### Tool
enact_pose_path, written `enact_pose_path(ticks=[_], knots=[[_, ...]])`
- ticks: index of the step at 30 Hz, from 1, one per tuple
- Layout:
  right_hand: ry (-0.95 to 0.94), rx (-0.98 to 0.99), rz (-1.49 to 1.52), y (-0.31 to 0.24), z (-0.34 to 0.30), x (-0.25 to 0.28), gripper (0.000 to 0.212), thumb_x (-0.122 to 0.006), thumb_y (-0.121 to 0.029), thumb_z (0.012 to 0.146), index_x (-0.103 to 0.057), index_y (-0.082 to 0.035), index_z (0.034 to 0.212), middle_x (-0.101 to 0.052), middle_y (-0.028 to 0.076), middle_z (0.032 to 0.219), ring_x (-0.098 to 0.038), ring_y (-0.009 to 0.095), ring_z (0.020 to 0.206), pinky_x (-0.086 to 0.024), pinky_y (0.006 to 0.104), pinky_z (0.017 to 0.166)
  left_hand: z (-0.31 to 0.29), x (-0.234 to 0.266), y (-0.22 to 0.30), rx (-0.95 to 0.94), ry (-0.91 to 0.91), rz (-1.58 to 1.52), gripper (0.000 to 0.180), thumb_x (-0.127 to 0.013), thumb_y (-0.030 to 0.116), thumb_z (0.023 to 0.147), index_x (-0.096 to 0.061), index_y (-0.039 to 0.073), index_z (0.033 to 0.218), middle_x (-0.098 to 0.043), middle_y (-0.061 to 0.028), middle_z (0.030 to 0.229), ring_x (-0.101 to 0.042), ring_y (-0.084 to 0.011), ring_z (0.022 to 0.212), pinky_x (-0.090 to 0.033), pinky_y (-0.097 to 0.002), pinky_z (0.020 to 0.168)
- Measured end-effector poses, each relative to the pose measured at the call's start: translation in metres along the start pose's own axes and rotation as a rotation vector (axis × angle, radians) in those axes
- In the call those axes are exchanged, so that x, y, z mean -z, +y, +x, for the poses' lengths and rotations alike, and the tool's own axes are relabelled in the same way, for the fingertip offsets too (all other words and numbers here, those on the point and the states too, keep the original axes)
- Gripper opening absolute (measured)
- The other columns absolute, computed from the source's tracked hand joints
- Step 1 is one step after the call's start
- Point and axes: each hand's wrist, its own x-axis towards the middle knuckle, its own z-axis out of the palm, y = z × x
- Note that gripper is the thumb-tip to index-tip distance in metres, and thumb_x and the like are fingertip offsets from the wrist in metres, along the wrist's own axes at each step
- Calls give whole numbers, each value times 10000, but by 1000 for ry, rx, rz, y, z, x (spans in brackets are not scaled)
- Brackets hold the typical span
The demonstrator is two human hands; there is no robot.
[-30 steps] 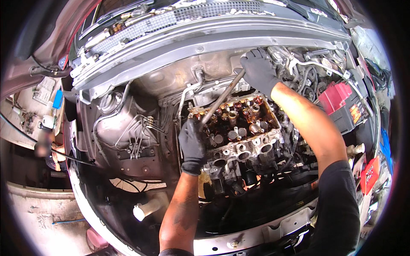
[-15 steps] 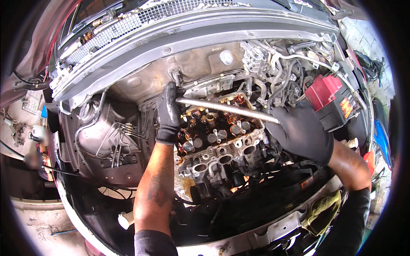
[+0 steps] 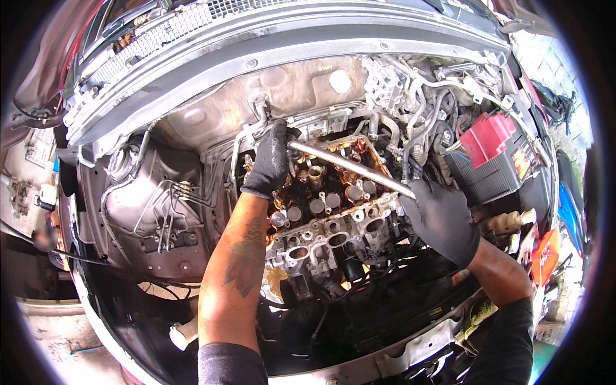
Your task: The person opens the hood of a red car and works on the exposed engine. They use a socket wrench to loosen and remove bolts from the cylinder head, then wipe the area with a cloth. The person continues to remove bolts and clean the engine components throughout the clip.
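Both my hands wear black gloves and grip one long silvery metal bar (image 3: 353, 168), which slants over an opened engine. My left hand (image 3: 273, 159) is closed around its far left end, above the back left of the cylinder head (image 3: 337, 240); the tool's head there is hidden by the fingers. Around the near right end, past the right edge of the cylinder head, my right hand (image 3: 443, 218) is wrapped. Oily brown valve parts and several round metal buckets (image 3: 317, 206) show beneath the bar.
At the right stands a battery (image 3: 491, 157) with a red cover. Hoses (image 3: 417, 115) run behind it. Thin metal pipes (image 3: 168, 212) lie at the left. A green cloth (image 3: 478, 317) rests on the front crossmember (image 3: 410, 350), partly behind my right sleeve.
The bar's right end has swung toward me with my right hand, so the bar slants more steeply. My left hand sits slightly farther right, still on its end. The view has shifted a little.
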Motion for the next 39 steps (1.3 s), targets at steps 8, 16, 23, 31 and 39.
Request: enact_pose_path(ticks=[8,16,23,31,39], knots=[[72,80,-59,-5,-12,-9,235,-694,-213,937,-596,-40,1062,-662,171,808,-684,370,686,-540,471,582,6,19,9,-346,-458,465,342,-513,173,947,-566,-24,1222,-684,-241,1087,-654,-439,1011,-506,-472,913],[-158,87,151,-36,-28,10,413,-655,-75,908,-543,33,1291,-653,233,902,-663,415,760,-520,487,645,-9,12,-5,-327,-289,577,271,-444,216,1027,-566,-23,989,-664,-255,886,-623,-458,883,-492,-501,784],[-408,223,740,-82,-53,20,770,-637,-54,939,-213,104,1562,-594,277,1234,-670,301,1047,-532,376,907,-5,-3,9,100,-378,182,326,-434,282,1032,-601,12,959,-664,-196,860,-630,-398,835,-496,-454,767],[-663,-25,984,-121,-80,-24,913,-642,14,946,-39,-12,1632,-504,114,1258,-532,163,988,-492,324,882,11,8,-20,-368,-518,354,304,-504,320,933,-609,38,965,-630,-161,899,-634,-408,876,-492,-471,770],[-359,153,1007,-101,-85,-32,880,-654,5,966,-91,-26,1641,-504,108,1296,-507,132,964,-498,334,863,6,-1,-17,-17,-484,236,341,-444,326,962,-587,22,1020,-629,-199,862,-628,-438,851,-489,-489,746]])
